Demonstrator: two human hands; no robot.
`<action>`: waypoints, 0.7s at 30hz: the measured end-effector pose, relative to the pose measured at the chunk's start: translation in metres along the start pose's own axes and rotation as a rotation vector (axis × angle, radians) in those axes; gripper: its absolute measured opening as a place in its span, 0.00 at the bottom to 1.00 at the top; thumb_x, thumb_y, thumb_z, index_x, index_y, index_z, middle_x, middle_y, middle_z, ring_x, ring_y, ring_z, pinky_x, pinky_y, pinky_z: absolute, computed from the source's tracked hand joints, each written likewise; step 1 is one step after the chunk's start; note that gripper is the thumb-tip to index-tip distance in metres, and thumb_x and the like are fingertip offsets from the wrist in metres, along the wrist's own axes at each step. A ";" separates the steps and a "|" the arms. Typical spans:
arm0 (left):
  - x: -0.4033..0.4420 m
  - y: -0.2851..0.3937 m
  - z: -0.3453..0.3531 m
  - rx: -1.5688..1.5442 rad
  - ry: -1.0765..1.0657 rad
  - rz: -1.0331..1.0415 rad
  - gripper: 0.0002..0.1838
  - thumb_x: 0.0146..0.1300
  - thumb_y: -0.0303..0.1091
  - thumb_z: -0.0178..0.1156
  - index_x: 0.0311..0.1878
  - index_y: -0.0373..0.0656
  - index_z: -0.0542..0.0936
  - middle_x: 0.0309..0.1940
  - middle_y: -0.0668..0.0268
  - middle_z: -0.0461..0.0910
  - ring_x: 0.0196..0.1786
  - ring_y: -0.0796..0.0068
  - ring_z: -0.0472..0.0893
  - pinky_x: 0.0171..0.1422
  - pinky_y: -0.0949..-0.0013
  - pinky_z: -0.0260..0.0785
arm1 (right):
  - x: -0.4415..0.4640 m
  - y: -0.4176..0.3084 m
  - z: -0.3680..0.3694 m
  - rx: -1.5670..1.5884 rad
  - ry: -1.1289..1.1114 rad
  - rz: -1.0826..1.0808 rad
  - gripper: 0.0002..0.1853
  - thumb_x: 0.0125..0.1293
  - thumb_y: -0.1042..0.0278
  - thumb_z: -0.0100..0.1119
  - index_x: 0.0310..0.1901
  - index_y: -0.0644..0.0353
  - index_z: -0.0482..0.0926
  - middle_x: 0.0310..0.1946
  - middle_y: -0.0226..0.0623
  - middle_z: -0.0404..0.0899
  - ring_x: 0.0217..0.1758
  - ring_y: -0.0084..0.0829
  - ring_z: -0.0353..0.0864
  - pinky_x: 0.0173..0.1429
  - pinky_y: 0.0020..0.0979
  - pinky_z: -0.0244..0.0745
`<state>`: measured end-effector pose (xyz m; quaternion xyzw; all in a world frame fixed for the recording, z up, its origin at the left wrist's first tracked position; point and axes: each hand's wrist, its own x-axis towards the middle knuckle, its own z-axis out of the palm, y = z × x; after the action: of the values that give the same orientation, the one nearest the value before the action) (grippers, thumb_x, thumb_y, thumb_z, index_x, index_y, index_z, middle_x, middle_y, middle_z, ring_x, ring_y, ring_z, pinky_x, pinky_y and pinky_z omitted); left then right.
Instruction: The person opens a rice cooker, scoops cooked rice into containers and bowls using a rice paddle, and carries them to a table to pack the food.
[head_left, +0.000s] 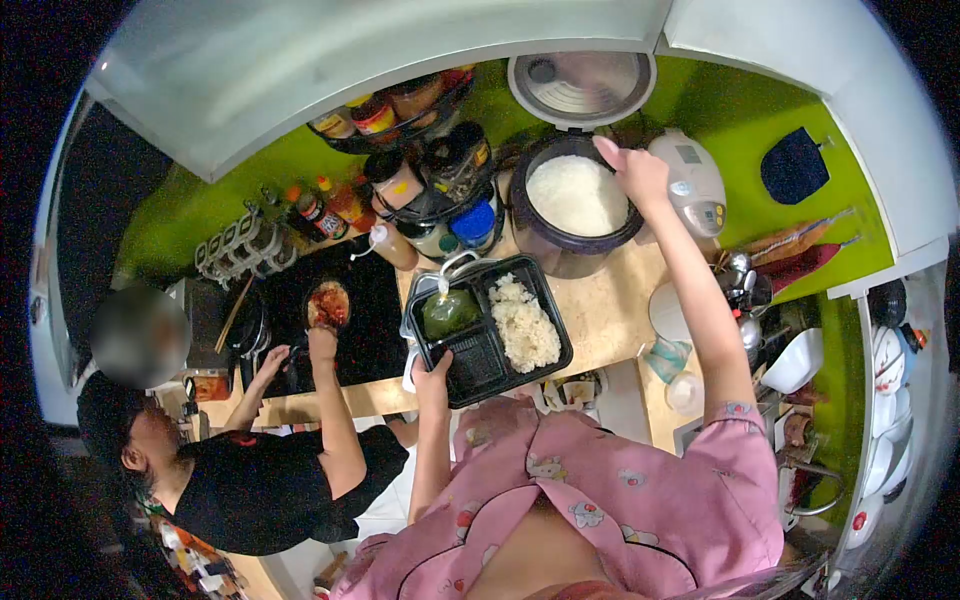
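Observation:
My left hand [433, 385] grips the near left edge of a black compartment tray [470, 365], held tilted above the counter's front edge. White rice [525, 325] fills the tray's right compartment. A clear plastic bag with something green [450, 312] lies in the upper left compartment, and the lower left one shows its ribbed floor. My right hand [643, 180] is at the right rim of an open rice cooker [575, 250], thumb stretched out and the other fingers curled. What those fingers hold, if anything, is hidden. Cooked rice [575, 195] fills the cooker's pot.
The cooker's lid [580, 85] stands raised at the back. A white appliance [690, 180] is to its right, a rack of jars [430, 180] to its left. At the left, a co-worker [290, 480] works over a black stovetop [370, 300] with a small pan [328, 303].

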<state>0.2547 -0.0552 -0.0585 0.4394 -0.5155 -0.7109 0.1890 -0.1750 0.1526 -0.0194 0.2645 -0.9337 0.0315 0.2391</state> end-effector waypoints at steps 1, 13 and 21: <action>0.003 -0.004 -0.003 0.008 -0.040 0.032 0.14 0.59 0.23 0.63 0.49 0.33 0.78 0.41 0.65 0.82 0.41 0.76 0.79 0.50 0.72 0.69 | 0.005 -0.004 0.012 -0.076 -0.030 -0.033 0.12 0.63 0.56 0.57 0.30 0.53 0.85 0.22 0.41 0.83 0.25 0.40 0.85 0.29 0.41 0.78; 0.016 -0.025 -0.030 -0.062 0.055 0.005 0.16 0.59 0.23 0.64 0.51 0.34 0.78 0.41 0.66 0.82 0.42 0.76 0.79 0.51 0.73 0.68 | 0.009 -0.013 -0.050 0.037 -0.357 -0.566 0.06 0.45 0.66 0.65 0.22 0.60 0.82 0.23 0.47 0.82 0.30 0.47 0.84 0.36 0.44 0.79; 0.031 -0.018 -0.041 -0.089 0.106 0.000 0.14 0.61 0.23 0.63 0.50 0.33 0.78 0.41 0.66 0.82 0.42 0.75 0.79 0.51 0.72 0.69 | 0.064 -0.026 0.022 -0.046 -0.255 -0.490 0.19 0.58 0.53 0.60 0.19 0.60 0.82 0.20 0.47 0.81 0.27 0.47 0.84 0.33 0.46 0.78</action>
<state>0.2751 -0.0937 -0.0917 0.4675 -0.4726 -0.7091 0.2352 -0.2188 0.0955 -0.0114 0.4789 -0.8649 -0.0818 0.1262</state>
